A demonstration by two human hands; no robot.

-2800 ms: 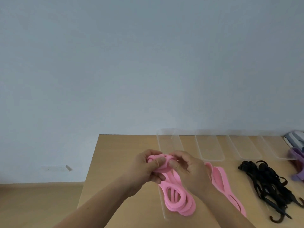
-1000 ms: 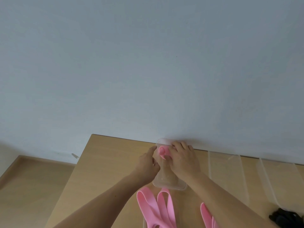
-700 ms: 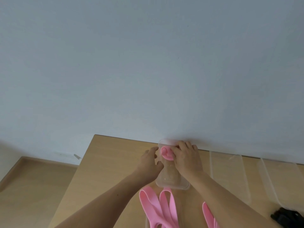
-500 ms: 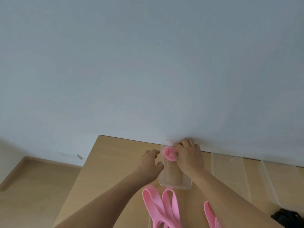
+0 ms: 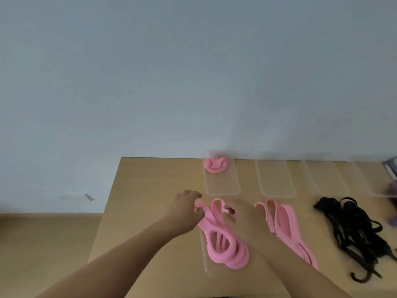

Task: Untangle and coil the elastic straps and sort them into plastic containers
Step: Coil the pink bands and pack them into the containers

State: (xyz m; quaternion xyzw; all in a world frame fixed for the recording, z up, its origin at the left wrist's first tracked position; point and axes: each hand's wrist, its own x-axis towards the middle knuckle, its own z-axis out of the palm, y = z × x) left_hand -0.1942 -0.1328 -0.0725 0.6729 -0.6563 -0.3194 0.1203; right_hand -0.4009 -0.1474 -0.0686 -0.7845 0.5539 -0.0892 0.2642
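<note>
A coiled pink strap (image 5: 214, 167) lies at the far end of the leftmost clear container (image 5: 223, 191). Nearer to me, a heap of pink straps (image 5: 227, 246) rests on a clear lid (image 5: 203, 257). My left hand (image 5: 184, 211) pinches the far left loop of that heap between thumb and fingers. Just to the right, my right hand (image 5: 245, 216) rests on the neighbouring loop; its fingers bend down out of sight. More pink straps (image 5: 285, 222) lie right of my right hand, and a tangle of black hooked straps (image 5: 354, 226) lies farther right.
Three more clear containers stand in a row along the wall: one (image 5: 277, 182), another (image 5: 326, 181) and a third at the right edge (image 5: 373, 183). A purple object (image 5: 392, 188) shows at the right edge. The wooden table (image 5: 150, 190) ends at the left, with floor beyond.
Both hands have left the coiled pink strap in the far container and drawn back to the pink heap. The left hand has taken hold of a loop. The view has tilted down.
</note>
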